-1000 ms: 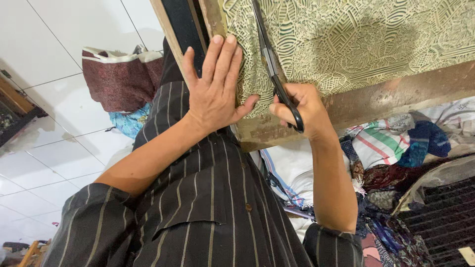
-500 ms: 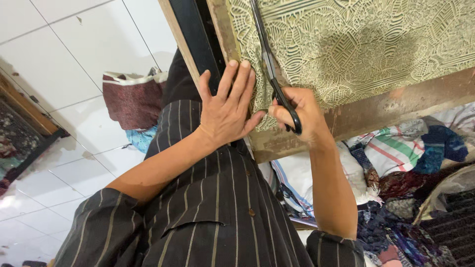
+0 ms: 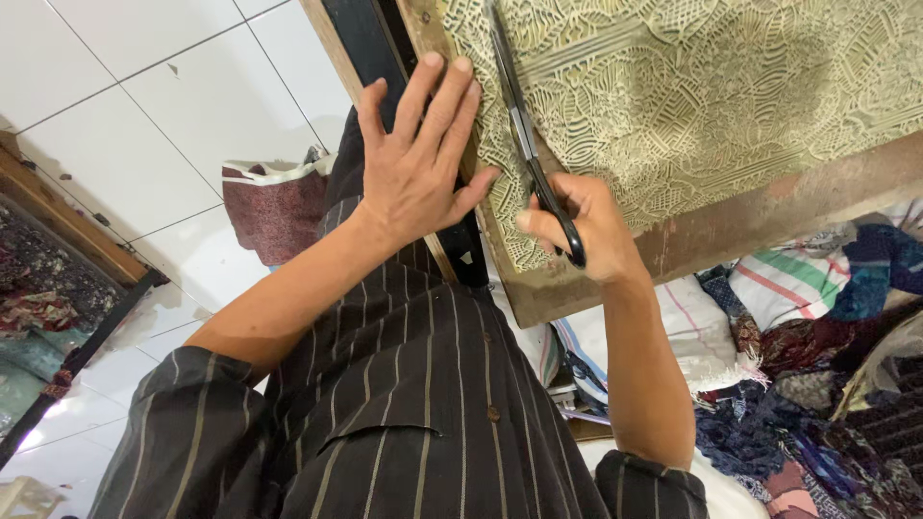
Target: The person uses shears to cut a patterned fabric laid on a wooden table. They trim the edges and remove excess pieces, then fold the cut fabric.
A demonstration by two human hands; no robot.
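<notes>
Scissors (image 3: 527,144), black-handled, sit clenched in the right hand (image 3: 586,231), blades running toward 11 o'clock along the green patterned cloth (image 3: 692,96) on the wooden table (image 3: 769,216). The cloth looks thin, soft and likely to shift; the left hand (image 3: 413,163), fingers spread, presses flat at 9 o'clock of the blades.

The left hand (image 3: 415,168) lies flat, its fingers (image 3: 437,96) spread and stretched forward. The right hand (image 3: 586,226) is curled into a closed grip, wrist bent. Both forearms are bare below rolled dark striped sleeves.
</notes>
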